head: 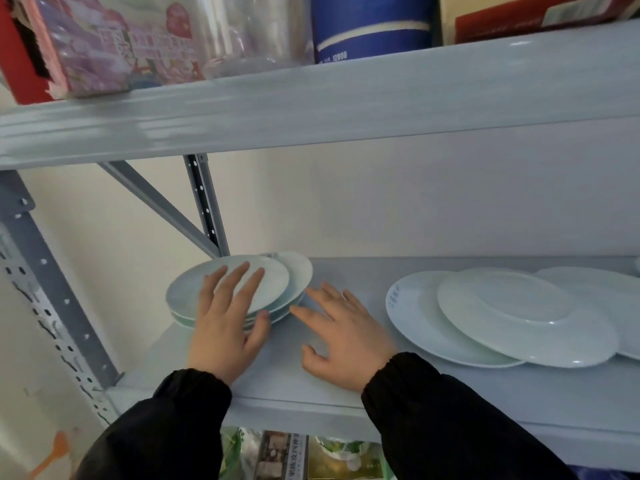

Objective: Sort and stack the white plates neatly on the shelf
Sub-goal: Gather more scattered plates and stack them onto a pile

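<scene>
Grey-blue metal shelving stands against a pale wall, and its middle shelf board (450, 393) carries all the plates. The reference item is the stack of small white ceramic plates (183, 294) at the left end of the board, just in front of the rear perforated upright (207, 209).

Stack condition: uneven. One plate in the stack juts out toward the far right from under the top plate.

Left hand (225, 327): palm down on top of the stack. Its fingers (242, 282) are straight and spread across the top plate. The thumb lies against the near-right rims. It presses flat and grips nothing.

Right hand (346, 334): immediately right of the stack, palm down just over the board. Its fingers are extended and fanned, with the tips at or near the stack's right edge; contact cannot be confirmed. It holds nothing.

Both forearms, in black sleeves (450, 427), enter from below the stack, over the board's front lip.

Well to the right of the stack, three large white round plates (519, 323) lie loosely overlapped rather than aligned.

Above the stack, the upper shelf (346, 105) holds a pink-and-purple printed package (114, 46), clear plastic wrapping (249, 29), a blue cylindrical container (370, 29) and a red box (536, 15).
</scene>
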Motion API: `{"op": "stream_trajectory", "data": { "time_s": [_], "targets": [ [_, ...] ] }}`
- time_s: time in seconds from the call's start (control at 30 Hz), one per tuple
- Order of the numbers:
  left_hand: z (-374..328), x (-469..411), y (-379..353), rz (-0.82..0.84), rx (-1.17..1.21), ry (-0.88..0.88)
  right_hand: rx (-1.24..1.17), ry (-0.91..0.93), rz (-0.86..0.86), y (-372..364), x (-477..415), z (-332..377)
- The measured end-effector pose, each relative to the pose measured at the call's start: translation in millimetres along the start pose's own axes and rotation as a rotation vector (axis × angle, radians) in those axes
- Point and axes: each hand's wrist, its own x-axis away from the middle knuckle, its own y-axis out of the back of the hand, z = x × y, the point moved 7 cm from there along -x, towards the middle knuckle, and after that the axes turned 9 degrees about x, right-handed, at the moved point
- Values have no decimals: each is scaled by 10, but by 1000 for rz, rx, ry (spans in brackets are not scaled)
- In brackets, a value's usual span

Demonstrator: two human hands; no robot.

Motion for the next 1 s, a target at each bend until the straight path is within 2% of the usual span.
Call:
{"op": "stream_trajectory", "data": {
  "time_s": [0.17,0.4,0.6,1.0],
  "targets": [
    [-491,-65,-390,143,-10,-118,38,7,-98,153,229,-121],
    [-984,-179,-903,288,75,-109,28,24,-241,459,792,-430],
    [-1407,-361,-1285,293,184,-83,66,29,-381,862,1334,-894],
    [-1599,-619,-1785,355,381,62,169,-163,-357,1301,1972,-2154]
  ]
}}
